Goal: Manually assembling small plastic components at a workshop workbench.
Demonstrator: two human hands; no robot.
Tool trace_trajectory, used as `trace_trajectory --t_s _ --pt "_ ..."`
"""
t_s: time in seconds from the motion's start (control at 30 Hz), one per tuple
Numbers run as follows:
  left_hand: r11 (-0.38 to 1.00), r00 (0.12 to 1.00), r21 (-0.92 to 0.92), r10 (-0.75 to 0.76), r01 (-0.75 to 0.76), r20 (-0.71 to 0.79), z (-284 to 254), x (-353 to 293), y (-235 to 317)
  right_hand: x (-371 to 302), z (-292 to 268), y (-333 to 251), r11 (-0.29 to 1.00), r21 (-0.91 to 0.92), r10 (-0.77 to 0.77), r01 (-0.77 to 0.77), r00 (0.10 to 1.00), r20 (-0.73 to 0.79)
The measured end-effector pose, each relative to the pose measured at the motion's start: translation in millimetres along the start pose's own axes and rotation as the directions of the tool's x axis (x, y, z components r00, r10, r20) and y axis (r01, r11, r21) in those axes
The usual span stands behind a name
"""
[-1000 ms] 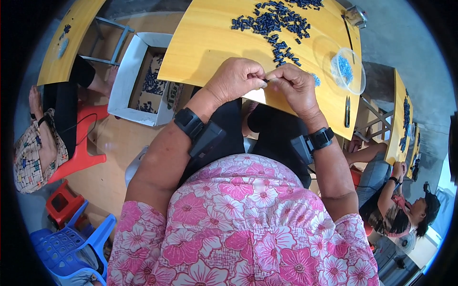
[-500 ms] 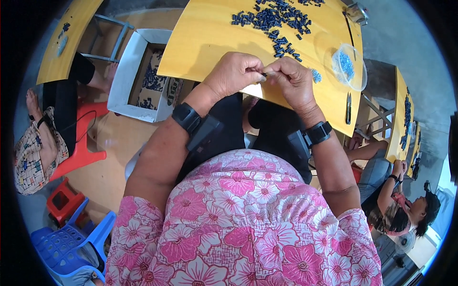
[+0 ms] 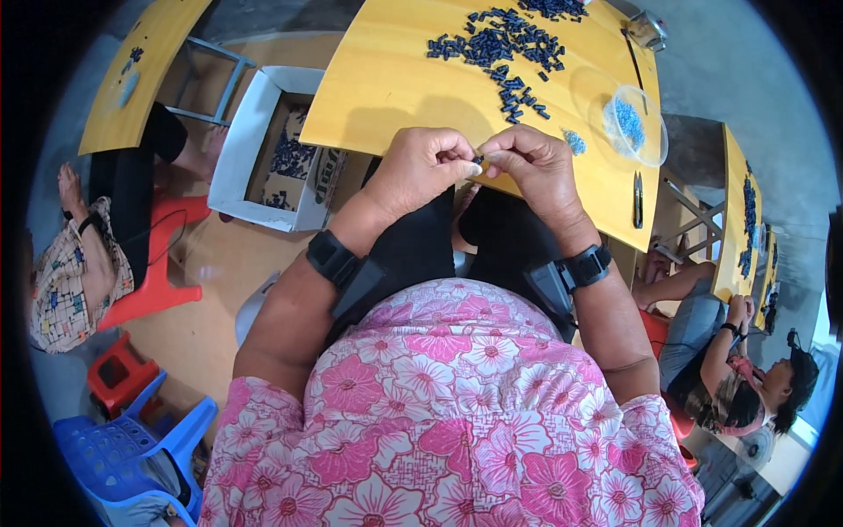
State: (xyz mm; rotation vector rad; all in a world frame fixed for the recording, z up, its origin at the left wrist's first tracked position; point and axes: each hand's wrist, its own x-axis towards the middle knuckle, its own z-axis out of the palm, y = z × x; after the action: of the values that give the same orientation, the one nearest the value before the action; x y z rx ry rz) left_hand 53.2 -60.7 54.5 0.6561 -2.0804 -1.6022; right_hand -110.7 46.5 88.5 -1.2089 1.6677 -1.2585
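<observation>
Both hands had drawn back slightly toward the body since the earlier frame, bringing the small dark piece (image 3: 479, 160) closer to the near edge of the worktop (image 3: 386, 70). They met at that edge, and the piece sat between their fingertips.

The left hand (image 3: 417, 167) pinched the piece between thumb and forefinger. The right hand (image 3: 540, 171) met it from the other side, its grip pressed together at the piece; whether it pinched the piece itself or something finer was too small to tell.

Loose dark pieces (image 3: 500, 44) lay scattered over the worktop's far half, trailing toward its middle. Toward the worktop's right side lay a little heap of blue beads (image 3: 574, 141), just beside a clear tub (image 3: 654, 132) that held more of them. Snips (image 3: 638, 200) lay near the worktop's right corner. A thin black rod (image 3: 634, 57) lay along its right edge, with a metal tin (image 3: 647, 31) at its far right.

Left of the worktop, and lower, stood an open white box (image 3: 241, 140) with dark pieces inside. A co-worker (image 3: 729, 395) sat to the worktop's right.
</observation>
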Motion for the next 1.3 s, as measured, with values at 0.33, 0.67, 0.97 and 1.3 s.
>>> trace_trajectory --t_s 0.33,0.67,0.97,1.3 --pt "0.997 0.999 0.063 0.038 -0.037 -0.007 -2 -46 29 -30 6 -27 0.999 -0.028 0.024 -0.021 0.992 0.12" --pt "0.992 0.998 0.11 0.063 -0.063 0.0 -1 -60 49 -43 5 -40 0.998 0.002 0.069 -0.07 0.986 0.154" --pt "0.997 0.999 0.071 0.028 -0.03 0.028 4 -62 53 -50 -3 -39 1.0 0.002 -0.006 0.005 0.984 0.178" --pt "0.99 0.998 0.132 0.052 -0.057 0.044 7 -62 50 -52 0 -45 0.979 -0.196 -0.015 0.047 0.986 0.163"
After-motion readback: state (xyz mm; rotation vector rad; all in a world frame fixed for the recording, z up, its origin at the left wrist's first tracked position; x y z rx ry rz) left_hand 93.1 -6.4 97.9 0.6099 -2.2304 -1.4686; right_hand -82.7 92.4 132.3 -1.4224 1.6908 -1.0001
